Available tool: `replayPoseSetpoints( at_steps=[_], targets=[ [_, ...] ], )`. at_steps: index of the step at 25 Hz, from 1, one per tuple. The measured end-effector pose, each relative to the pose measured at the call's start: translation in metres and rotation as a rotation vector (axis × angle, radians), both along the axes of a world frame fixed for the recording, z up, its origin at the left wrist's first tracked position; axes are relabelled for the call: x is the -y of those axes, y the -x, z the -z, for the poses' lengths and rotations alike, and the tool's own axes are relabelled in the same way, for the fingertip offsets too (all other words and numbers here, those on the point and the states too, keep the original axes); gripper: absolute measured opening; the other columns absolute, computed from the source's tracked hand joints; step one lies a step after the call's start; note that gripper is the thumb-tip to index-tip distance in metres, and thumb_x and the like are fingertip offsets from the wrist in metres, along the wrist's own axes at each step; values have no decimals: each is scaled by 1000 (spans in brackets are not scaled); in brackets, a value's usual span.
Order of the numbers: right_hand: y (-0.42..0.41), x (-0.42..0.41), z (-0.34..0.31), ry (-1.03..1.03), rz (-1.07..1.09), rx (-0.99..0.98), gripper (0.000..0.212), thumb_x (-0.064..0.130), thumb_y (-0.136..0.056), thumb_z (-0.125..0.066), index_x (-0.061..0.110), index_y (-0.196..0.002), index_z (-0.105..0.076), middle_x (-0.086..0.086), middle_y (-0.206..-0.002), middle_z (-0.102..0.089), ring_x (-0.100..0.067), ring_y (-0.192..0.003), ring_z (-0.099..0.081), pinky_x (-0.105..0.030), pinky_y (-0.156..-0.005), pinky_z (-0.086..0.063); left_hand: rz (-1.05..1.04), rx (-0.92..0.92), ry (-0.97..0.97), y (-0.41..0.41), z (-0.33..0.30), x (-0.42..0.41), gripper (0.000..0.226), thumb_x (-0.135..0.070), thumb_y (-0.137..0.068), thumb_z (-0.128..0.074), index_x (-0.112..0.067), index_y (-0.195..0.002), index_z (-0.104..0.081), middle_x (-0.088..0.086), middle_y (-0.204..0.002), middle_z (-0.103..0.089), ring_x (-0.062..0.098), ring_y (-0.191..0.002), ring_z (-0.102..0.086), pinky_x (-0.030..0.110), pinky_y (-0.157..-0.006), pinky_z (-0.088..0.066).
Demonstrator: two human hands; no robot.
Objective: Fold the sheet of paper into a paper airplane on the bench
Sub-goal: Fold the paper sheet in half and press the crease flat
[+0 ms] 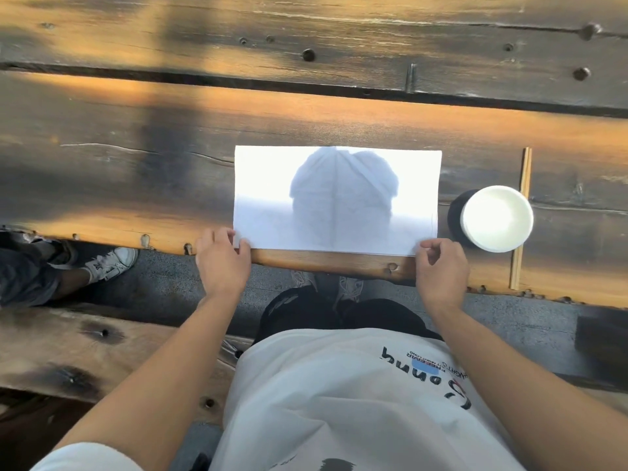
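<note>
Head view: the paper (265,185) lies flat on the wooden desk (136,171), its near edge close to the desk's front edge, with a crease down the middle. The left hand (222,263) pinches the near left corner between thumb and fingers. The right hand (441,270) pinches the near right corner likewise. A white cup (498,217) stands just right of the paper; chopsticks (521,219) lie beside it.

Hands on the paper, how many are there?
2. The left hand pinches the paper's near left corner; the right hand pinches its near right corner. No other hand shows, though someone's leg and shoe are at the far left.
</note>
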State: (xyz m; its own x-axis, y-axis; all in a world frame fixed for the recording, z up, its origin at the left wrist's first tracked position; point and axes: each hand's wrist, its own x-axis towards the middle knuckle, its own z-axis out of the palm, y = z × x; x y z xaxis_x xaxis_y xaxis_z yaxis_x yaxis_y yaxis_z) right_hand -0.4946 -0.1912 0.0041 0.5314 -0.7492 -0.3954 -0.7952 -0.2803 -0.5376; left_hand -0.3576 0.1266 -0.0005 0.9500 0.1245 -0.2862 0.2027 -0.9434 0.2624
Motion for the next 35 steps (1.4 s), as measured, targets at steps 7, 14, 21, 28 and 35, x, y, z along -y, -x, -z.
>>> replayPoseSetpoints(
  at_steps=[7,14,21,28,35],
  targets=[
    [-13,-9,13,-8,-122,-45,12,23,-99,-55,17,-94,-65,-3,-105,-60,-16,-91,-55,-25,-84,-37,489,-11,-123,10,11,23,31,-26,-96,-64,-9,-122,-62,15,-125,-52,33,-118,-48,47,-99,-42],
    [-17,-5,11,-52,-132,-141,9,17,-98,-54,18,-100,-63,-5,-114,-58,-14,-90,-53,-26,-85,-38,491,-8,-60,21,12,5,23,-12,-94,-59,-9,-116,-67,10,-111,-57,31,-105,-53,44,-93,-44],
    [-33,-27,-5,12,-279,-141,11,17,-96,-54,18,-102,-63,-1,-112,-56,-16,-89,-56,-28,-80,-41,573,-15,-57,15,6,1,27,-11,-93,-59,-11,-118,-69,9,-112,-58,30,-107,-53,47,-99,-44],
    [-78,-95,-2,-156,-618,-82,19,11,-93,-50,16,-105,-65,3,-101,-57,-17,-90,-55,-26,-79,-39,556,-14,-83,12,3,-2,24,-15,-95,-58,-11,-117,-66,10,-113,-57,29,-105,-52,43,-96,-42],
    [-103,-124,1,-122,-826,-109,20,9,-94,-48,16,-104,-64,2,-101,-52,-19,-88,-54,-28,-79,-42,-108,-109,234,6,7,-26,18,-16,-100,-57,-11,-116,-62,7,-112,-59,22,-96,-58,36,-84,-49]
  ],
)
